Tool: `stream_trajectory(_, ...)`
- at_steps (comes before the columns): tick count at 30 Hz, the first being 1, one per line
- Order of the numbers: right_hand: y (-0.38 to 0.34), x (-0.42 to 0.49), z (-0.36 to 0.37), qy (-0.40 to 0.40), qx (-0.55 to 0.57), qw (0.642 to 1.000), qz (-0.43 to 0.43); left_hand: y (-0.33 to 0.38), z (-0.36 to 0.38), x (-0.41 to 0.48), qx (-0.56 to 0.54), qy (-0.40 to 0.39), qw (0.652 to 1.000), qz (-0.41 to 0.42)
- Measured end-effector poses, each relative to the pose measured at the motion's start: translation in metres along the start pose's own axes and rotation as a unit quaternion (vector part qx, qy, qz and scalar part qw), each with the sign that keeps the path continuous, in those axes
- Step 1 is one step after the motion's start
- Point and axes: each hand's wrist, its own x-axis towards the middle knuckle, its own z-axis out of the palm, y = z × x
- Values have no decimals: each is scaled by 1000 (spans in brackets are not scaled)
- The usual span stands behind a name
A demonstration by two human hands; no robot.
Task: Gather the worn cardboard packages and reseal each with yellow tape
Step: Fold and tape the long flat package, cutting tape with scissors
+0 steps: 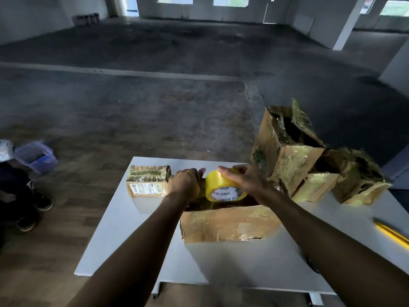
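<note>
A worn cardboard box point(225, 224) lies on the white table point(124, 240) in front of me. My right hand point(241, 177) grips a roll of yellow tape point(222, 187) over the box's far edge. My left hand point(187, 181) sits just left of the roll with fingers curled down over the box's far side; whether it pinches the tape end is hidden. A small taped package point(148, 181) with a label lies to the left. A tall open box point(285, 147) and two crumpled boxes point(358, 176) stand at the right.
Yellow pencils point(391, 233) lie near the table's right edge. A seated person's shoes point(35, 209) and a clear plastic bin point(36, 156) are on the floor at the left. Bare concrete floor stretches beyond the table.
</note>
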Motion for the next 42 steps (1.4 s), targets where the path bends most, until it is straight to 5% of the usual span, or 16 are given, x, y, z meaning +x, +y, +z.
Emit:
stream_trajectory(6, 19, 9, -5, -56, 92, 994, 18, 13, 3, 14, 78, -44, 996, -27)
stream_trajectory(10, 26, 16, 4, -13, 111, 994, 17, 10, 11, 11, 93, -11, 995, -31)
stream_trajectory(16, 10, 23, -10, 52, -72, 988, -126, 18, 8, 10, 150, -17, 988, -24)
stream_trajectory(20, 13, 22, -40, 47, -163, 980, -108, 24, 8, 10, 166, -7, 986, -23)
stream_trajectory(24, 5, 19, -35, 36, -216, 969, -111, 24, 1, 3, 185, 41, 981, 53)
stream_trajectory(27, 9, 18, -40, 40, -198, 973, -111, 17, 5, -7, 96, 120, 978, 143)
stream_trajectory(33, 14, 15, -38, 76, -146, 977, -135, 8, 2, -41, 27, 88, 967, 237)
stream_trajectory(42, 21, 3, -36, 153, -18, 983, -99, 31, 15, -82, 97, 7, 991, 93)
